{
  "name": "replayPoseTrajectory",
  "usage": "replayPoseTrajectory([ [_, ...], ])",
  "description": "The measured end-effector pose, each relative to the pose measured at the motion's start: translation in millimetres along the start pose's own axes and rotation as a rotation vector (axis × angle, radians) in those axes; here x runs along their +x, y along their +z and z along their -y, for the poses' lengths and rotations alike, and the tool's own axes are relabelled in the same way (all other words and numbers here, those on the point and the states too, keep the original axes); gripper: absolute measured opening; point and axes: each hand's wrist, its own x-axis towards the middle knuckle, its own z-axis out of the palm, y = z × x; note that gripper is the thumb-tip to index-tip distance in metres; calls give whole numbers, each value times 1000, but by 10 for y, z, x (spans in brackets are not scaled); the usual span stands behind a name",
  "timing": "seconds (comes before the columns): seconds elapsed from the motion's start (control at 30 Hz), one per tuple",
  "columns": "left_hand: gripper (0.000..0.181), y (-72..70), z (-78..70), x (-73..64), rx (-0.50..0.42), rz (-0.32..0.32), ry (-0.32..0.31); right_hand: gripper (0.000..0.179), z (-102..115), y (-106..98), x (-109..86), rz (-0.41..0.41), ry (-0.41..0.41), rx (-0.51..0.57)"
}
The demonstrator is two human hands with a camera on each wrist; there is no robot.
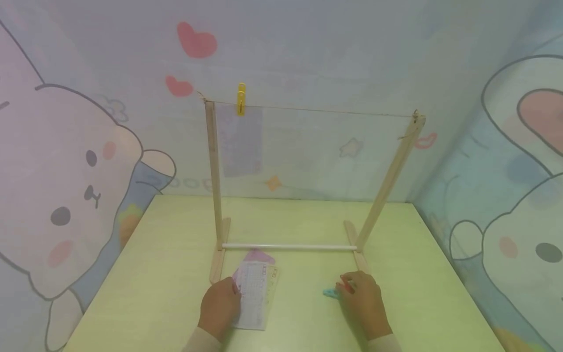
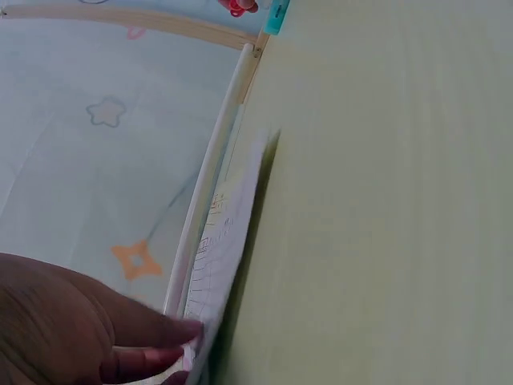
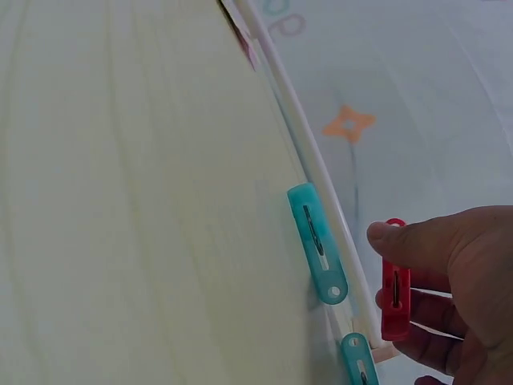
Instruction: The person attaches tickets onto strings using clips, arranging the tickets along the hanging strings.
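Note:
My left hand [image 1: 221, 303] pinches the left edge of a white printed paper slip [image 1: 252, 296]. In the left wrist view the slip [image 2: 228, 257] is seen nearly edge-on, tilted above the tabletop. Parts of a yellowish slip [image 1: 272, 283] and a pink slip [image 1: 263, 256] show from behind the white one. My right hand [image 1: 364, 305] holds a red clothespin [image 3: 396, 301] between thumb and fingers. Beside it lie a teal clothespin [image 3: 317, 245] and a second teal clothespin [image 3: 358, 361], the latter cut off by the frame edge.
A wooden frame with a left post [image 1: 214, 176], a right post [image 1: 391, 181] and a white crossbar [image 1: 290, 247] stands on the pale table [image 1: 176, 234]. A string [image 1: 325, 111] spans its top. There a yellow clothespin [image 1: 241, 100] holds a pale purplish sheet [image 1: 241, 144].

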Motion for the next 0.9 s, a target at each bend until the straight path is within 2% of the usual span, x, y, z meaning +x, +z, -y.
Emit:
replayPoseTrajectory([
  [0.07,29,1,-36,-10,-7,-5,-11,23,3,4,-4,-21,-4,11],
  [0.17,54,22,-87,-14,8,0,-22,23,2,20,-1,-44,-4,6],
  [0.23,60,33,-111,-6,39,4,-16,23,1,38,4,-51,-5,2],
  [0.37,54,34,-118,24,65,12,9,24,17,55,2,-56,-10,-3],
  [0.6,54,16,-66,59,-66,74,-18,26,69,37,-25,-64,-36,-2],
  [0.9,42,-4,-33,50,-145,121,-42,27,-23,91,-23,-60,-60,-6],
])
